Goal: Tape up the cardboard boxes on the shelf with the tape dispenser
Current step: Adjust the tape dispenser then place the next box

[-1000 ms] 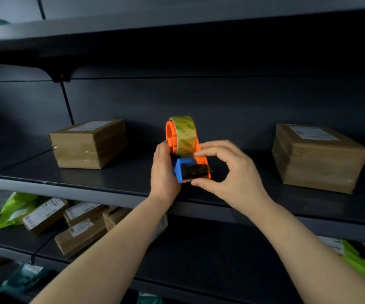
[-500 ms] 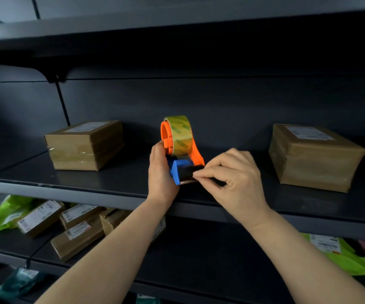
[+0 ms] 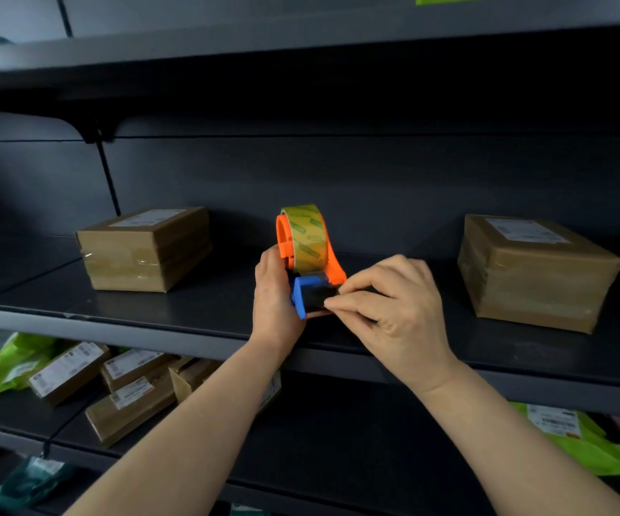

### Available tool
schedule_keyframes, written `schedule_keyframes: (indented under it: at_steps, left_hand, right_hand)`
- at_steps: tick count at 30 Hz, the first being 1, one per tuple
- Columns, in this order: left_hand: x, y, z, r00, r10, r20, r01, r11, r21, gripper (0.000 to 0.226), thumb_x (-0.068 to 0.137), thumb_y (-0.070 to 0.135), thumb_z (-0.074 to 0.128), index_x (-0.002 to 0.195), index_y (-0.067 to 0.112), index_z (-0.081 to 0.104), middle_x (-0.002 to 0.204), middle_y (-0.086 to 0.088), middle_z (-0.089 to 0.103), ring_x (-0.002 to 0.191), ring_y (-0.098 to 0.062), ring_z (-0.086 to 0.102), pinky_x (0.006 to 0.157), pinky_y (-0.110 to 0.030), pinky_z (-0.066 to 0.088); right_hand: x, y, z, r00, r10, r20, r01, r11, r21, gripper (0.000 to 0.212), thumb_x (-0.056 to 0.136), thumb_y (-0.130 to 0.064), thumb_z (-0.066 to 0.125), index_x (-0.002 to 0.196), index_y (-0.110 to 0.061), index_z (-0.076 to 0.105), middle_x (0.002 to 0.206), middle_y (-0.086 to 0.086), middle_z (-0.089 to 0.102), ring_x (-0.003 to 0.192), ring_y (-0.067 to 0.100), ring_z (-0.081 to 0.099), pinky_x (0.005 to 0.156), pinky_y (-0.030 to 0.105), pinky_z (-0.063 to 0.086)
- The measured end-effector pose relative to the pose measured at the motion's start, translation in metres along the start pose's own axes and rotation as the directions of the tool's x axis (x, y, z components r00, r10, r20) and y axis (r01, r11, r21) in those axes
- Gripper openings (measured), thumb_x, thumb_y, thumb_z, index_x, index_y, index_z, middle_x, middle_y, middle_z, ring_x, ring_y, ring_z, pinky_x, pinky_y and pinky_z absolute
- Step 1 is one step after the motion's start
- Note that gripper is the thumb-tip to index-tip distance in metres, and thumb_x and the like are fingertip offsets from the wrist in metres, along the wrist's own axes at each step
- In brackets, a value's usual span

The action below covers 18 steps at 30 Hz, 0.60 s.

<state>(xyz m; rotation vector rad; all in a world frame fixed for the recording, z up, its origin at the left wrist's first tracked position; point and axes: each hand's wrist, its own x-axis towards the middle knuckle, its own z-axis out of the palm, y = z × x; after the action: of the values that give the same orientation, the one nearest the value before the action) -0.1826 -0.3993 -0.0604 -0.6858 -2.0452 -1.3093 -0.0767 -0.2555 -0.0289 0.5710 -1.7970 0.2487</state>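
Observation:
An orange tape dispenser [image 3: 306,251] with a blue front piece and a roll of clear tape is held over the middle of the dark shelf [image 3: 189,314]. My left hand [image 3: 275,296] grips it from the left side. My right hand [image 3: 386,303] pinches at the dispenser's front edge with thumb and forefinger, where the tape end comes out. A taped cardboard box [image 3: 148,247] stands on the shelf to the left. A second cardboard box [image 3: 535,270] stands to the right. Both carry white labels on top.
The shelf's grey front edge [image 3: 115,329] runs below my hands. An upper shelf [image 3: 301,42] overhangs. On the lower shelf lie several labelled brown parcels [image 3: 129,385], green mailer bags [image 3: 18,363] at left and another green bag [image 3: 576,441] at right.
My right hand has closed from an open reach around the dispenser's front into a pinch at its tape edge. The dispenser and left hand stayed nearly in place.

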Motion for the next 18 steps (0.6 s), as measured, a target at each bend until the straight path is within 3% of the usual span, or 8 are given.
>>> schedule_keyframes:
  at_steps: [5, 10, 15, 18]
  left_hand:
    - [0.001, 0.001, -0.001, 0.998, -0.016, 0.053, 0.014, 0.999, 0.042, 0.065, 0.063, 0.053, 0.061, 0.117, 0.018, 0.056, 0.119, 0.004, 0.048, 0.113, -0.017, 0.045, 0.092, -0.032, 0.044]
    - [0.003, -0.005, 0.002, 1.000, 0.006, -0.005, -0.005, 0.990, 0.138, 0.048, 0.071, 0.023, 0.081, 0.115, 0.016, 0.061, 0.120, -0.001, 0.053, 0.115, -0.024, 0.040, 0.091, -0.032, 0.039]
    - [0.003, -0.006, 0.007, 0.992, 0.055, -0.116, -0.020, 0.959, 0.281, 0.028, 0.068, 0.015, 0.080, 0.089, 0.009, 0.064, 0.111, -0.009, 0.055, 0.104, -0.032, 0.044, 0.081, -0.042, 0.044]
    - [0.002, 0.002, 0.008, 0.973, 0.069, -0.220, 0.003, 0.950, 0.312, 0.029, 0.064, 0.007, 0.077, 0.083, 0.012, 0.056, 0.106, -0.007, 0.052, 0.098, -0.029, 0.043, 0.077, -0.041, 0.041]
  right_hand:
    - [-0.002, 0.000, 0.002, 1.000, 0.008, -0.009, -0.008, 1.000, 0.002, 0.002, 0.081, -0.021, 0.079, 0.080, -0.023, 0.078, 0.086, -0.008, 0.069, 0.085, 0.013, 0.055, 0.076, 0.030, 0.041]
    - [-0.006, 0.001, 0.005, 0.997, 0.067, -0.031, -0.068, 0.997, -0.032, 0.004, 0.083, -0.021, 0.077, 0.080, -0.022, 0.077, 0.084, -0.009, 0.068, 0.081, 0.015, 0.058, 0.074, 0.031, 0.042]
    - [-0.009, 0.007, 0.003, 0.987, 0.145, -0.068, -0.147, 0.989, -0.012, 0.006, 0.080, -0.015, 0.079, 0.080, -0.021, 0.076, 0.085, -0.009, 0.067, 0.081, 0.015, 0.058, 0.072, 0.032, 0.043]
    - [-0.007, 0.009, -0.002, 0.989, 0.132, -0.071, -0.133, 0.991, 0.000, 0.007, 0.080, -0.013, 0.079, 0.082, -0.018, 0.076, 0.087, -0.007, 0.067, 0.083, 0.016, 0.058, 0.071, 0.037, 0.045]
